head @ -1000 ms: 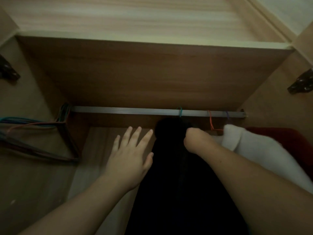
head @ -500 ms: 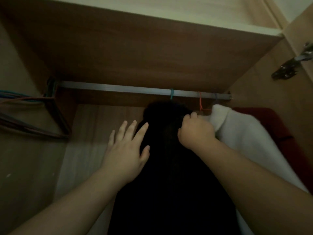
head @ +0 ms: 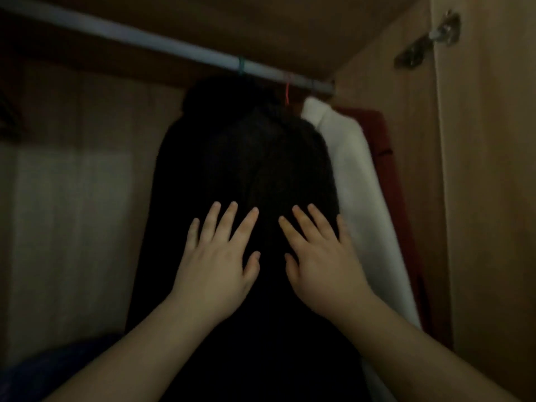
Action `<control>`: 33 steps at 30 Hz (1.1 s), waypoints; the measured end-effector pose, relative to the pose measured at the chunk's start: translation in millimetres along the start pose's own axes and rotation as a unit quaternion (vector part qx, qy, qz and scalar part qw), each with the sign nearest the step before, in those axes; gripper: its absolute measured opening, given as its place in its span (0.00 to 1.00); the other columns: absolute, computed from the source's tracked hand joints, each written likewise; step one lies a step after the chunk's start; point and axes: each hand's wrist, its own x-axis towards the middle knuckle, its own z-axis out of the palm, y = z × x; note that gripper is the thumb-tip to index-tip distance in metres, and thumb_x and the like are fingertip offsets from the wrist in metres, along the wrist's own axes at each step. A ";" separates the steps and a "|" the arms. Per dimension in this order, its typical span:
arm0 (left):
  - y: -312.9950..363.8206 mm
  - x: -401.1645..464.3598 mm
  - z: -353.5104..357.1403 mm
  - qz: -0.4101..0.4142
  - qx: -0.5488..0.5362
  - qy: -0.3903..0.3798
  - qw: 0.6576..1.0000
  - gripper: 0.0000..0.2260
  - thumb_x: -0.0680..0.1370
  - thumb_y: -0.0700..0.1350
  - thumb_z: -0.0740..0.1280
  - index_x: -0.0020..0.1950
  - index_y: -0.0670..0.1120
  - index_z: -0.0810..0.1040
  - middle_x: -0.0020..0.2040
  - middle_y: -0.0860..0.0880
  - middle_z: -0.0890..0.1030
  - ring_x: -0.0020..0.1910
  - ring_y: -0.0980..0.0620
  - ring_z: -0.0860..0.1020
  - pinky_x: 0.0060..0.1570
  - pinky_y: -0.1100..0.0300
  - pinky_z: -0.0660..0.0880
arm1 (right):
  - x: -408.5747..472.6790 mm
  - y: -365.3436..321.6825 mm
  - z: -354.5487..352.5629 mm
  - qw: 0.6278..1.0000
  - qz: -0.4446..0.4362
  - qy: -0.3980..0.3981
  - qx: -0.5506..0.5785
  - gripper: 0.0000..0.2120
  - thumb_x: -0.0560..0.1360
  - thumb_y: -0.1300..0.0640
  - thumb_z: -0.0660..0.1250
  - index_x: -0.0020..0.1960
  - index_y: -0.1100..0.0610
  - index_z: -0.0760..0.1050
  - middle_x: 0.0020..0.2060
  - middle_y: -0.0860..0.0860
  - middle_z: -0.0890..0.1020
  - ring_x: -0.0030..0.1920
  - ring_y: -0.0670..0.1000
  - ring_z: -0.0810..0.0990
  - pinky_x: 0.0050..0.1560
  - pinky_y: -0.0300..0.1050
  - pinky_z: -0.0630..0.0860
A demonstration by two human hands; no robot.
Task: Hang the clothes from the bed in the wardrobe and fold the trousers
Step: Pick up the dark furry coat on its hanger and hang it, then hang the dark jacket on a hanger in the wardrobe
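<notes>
A black garment [head: 246,158] hangs from the wardrobe's metal rail [head: 174,46] on a hanger with a teal hook [head: 240,65]. My left hand [head: 220,256] lies flat against its front with fingers spread. Beside it, my right hand [head: 317,253] also presses flat on the dark cloth. To the right hang a white garment [head: 356,181] on a hanger with a red hook [head: 287,92] and a red garment [head: 383,140] against the side wall.
The wardrobe's right side panel and door hinge [head: 429,39] stand close on the right. A shelf board [head: 261,21] runs above the rail. Dark hangers [head: 8,120] show at the far left edge. Dark blue cloth [head: 58,369] lies at the bottom left.
My right hand let go near the garment's collar and dropped down to lie flat on its front. My left hand slid down next to it. The view tilted downward.
</notes>
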 end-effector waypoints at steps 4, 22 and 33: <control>45.8 -53.9 0.2 -0.030 -0.045 -0.077 0.996 0.32 0.81 0.61 0.53 0.81 0.59 0.40 0.83 0.49 0.47 0.81 0.46 0.43 0.79 0.42 0.46 | -70.3 15.7 -9.0 0.997 0.021 -0.068 0.025 0.32 0.80 0.46 0.58 0.81 0.46 0.52 0.81 0.49 0.55 0.81 0.53 0.49 0.78 0.60 0.50; 473.6 -343.3 -80.4 0.147 -0.275 -0.255 0.915 0.33 0.77 0.62 0.55 0.81 0.57 0.52 0.81 0.46 0.60 0.80 0.42 0.55 0.75 0.39 0.59 | -584.7 156.2 -234.2 0.911 0.291 -0.292 -0.034 0.34 0.75 0.45 0.59 0.80 0.47 0.58 0.79 0.51 0.62 0.79 0.56 0.58 0.75 0.62 0.63; 690.9 -433.9 -147.2 0.357 -0.392 -0.317 0.786 0.32 0.76 0.61 0.55 0.80 0.52 0.62 0.78 0.43 0.66 0.77 0.39 0.64 0.70 0.36 0.65 | -784.5 201.6 -407.2 0.790 0.519 -0.281 -0.168 0.32 0.79 0.41 0.51 0.82 0.46 0.50 0.82 0.50 0.52 0.81 0.54 0.46 0.79 0.60 0.48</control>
